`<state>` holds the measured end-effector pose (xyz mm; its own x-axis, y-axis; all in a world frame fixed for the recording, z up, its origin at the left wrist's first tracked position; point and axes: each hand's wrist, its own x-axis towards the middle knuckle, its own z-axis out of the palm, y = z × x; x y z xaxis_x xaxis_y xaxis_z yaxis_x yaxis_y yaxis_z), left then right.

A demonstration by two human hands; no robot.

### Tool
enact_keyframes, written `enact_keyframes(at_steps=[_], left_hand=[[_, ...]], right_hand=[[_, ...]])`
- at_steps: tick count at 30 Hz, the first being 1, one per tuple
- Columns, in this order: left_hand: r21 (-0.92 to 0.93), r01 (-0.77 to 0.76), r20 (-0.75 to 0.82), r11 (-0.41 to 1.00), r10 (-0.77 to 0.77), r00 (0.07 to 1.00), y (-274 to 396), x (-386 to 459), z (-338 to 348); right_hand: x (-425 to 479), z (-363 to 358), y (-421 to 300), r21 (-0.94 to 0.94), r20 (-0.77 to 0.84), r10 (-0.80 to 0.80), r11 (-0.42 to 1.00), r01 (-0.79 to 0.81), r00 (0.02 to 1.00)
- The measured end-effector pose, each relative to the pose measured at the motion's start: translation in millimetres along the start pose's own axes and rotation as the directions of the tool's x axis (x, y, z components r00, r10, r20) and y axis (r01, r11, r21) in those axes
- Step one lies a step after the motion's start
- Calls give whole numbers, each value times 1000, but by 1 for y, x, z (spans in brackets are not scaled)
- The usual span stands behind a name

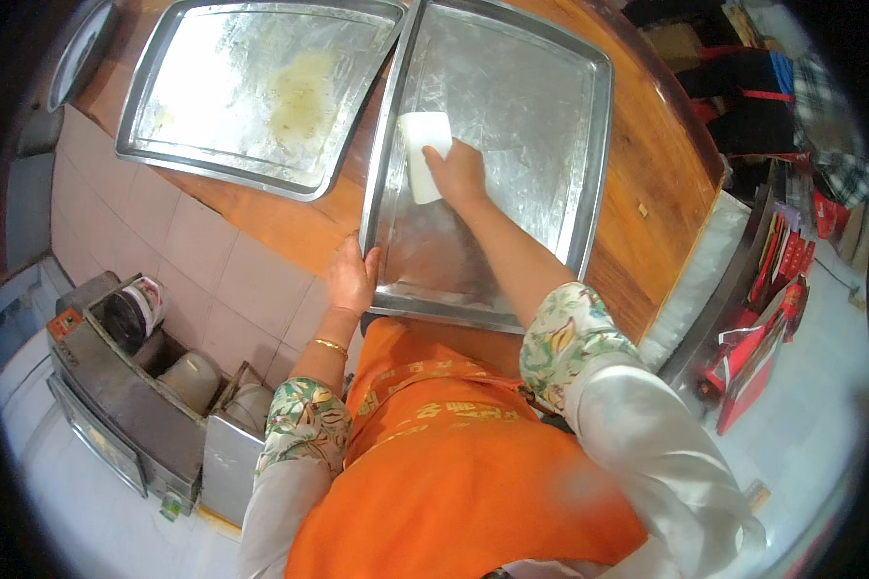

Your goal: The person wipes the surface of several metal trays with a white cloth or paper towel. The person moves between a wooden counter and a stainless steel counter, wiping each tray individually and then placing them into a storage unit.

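A rectangular metal baking tray (507, 108) lies in front of me, its near edge close to my orange apron. My right hand (461, 172) holds a flat white scraper (426, 155), apparently plastic, against the left part of the tray's bottom. The scraper's lower contact edge is hard to make out. At the near left corner, my left hand (353, 275) grips the tray's rim, thumb on the inner side. To the left lies a second metal tray (195, 79) with a yellowish, oily-looking puddle (302, 98) on its bottom.
Both trays rest on a wooden table (644, 253); a small pale scrap (642, 210) lies at right. A metal appliance or cabinet (130, 412) with containers (190, 380) stands lower left. Red packages (760, 354) are stacked beyond the table's right edge. Pinkish tiles (188, 253) cover the floor.
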<state>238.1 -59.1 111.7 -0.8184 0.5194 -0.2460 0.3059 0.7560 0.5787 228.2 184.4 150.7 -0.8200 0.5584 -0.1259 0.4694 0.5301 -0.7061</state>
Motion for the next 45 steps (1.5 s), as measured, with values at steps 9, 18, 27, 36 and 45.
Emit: enact_keyframes(at_steps=[9, 18, 27, 36, 45], left_hand=[[42, 0, -44, 999, 2, 999, -4, 0, 1], [-35, -88, -63, 996, 85, 994, -1, 2, 0], [24, -71, -47, 997, 72, 996, -3, 2, -7], [15, -103, -114, 995, 104, 988, -13, 0, 4], [9, -69, -90, 998, 69, 994, -10, -5, 0]], right_hand=[[-20, -79, 139, -39, -292, 412, 897, -441, 863], [53, 5, 68, -156, -172, 62, 984, -90, 983], [16, -10, 17, -256, 280, -185, 931, 259, 942], [-52, 6, 29, -233, 315, -260, 911, 340, 913], [-90, 3, 117, -71, -44, 308, 948, -310, 951]])
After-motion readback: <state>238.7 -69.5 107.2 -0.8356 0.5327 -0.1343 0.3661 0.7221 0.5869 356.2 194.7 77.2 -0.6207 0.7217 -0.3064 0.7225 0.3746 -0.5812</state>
